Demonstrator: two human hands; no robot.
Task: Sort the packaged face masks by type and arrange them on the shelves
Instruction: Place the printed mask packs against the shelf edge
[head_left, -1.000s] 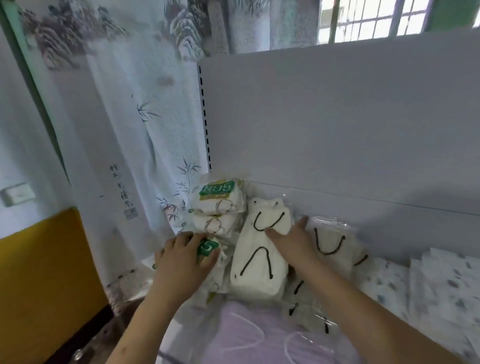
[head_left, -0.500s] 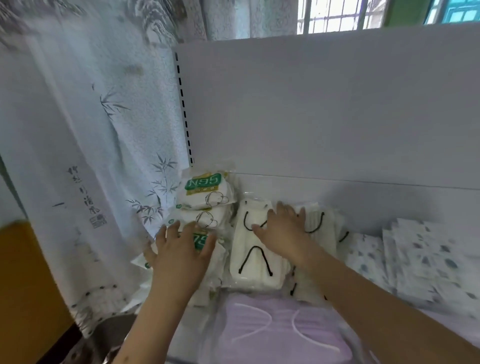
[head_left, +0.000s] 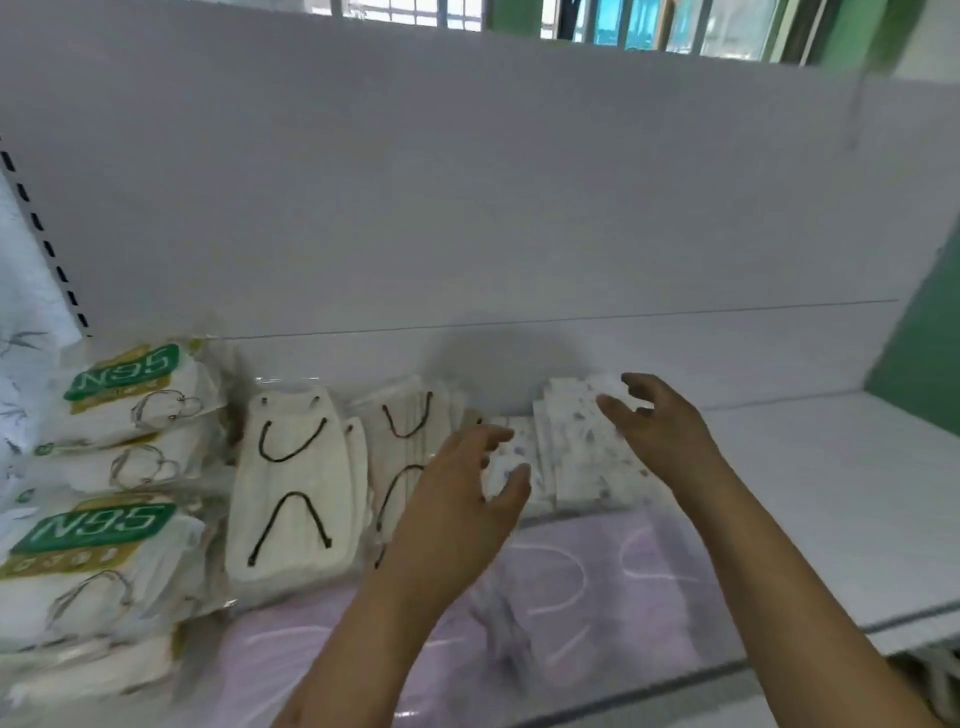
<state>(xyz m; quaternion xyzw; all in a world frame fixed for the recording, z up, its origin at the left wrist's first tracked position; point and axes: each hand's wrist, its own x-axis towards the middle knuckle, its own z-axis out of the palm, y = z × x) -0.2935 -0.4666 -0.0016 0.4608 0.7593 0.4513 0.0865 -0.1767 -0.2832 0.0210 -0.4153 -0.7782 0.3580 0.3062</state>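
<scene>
White shelf under a barred window; both hands' fingers spread, seemingly above patterned masks.

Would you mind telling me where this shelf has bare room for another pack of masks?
The white shelf is bare right of the patterned mask stack, out to the green wall. The left is crowded: N95 packs, cream masks with black loops and purple masks lie edge to edge. Both hands hover by the patterned stack.
</scene>
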